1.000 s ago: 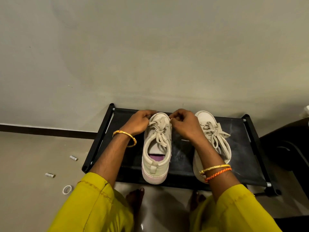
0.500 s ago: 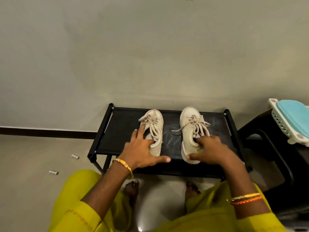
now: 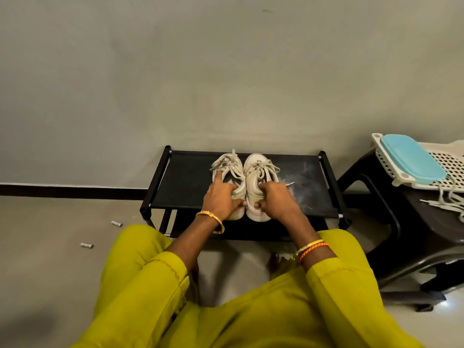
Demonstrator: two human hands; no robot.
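The two pale shoes stand side by side and touching on the top shelf of the black shoe rack (image 3: 185,182), with the toes toward the wall and the laces lying loose over them. The left hand (image 3: 221,200) holds the heel part of the left shoe (image 3: 227,167), its index finger straight along the opening and its thumb at the heel. The right hand (image 3: 277,200) grips the right shoe (image 3: 258,169) in the same place, fingers curled over the collar and thumb pressed at the heel.
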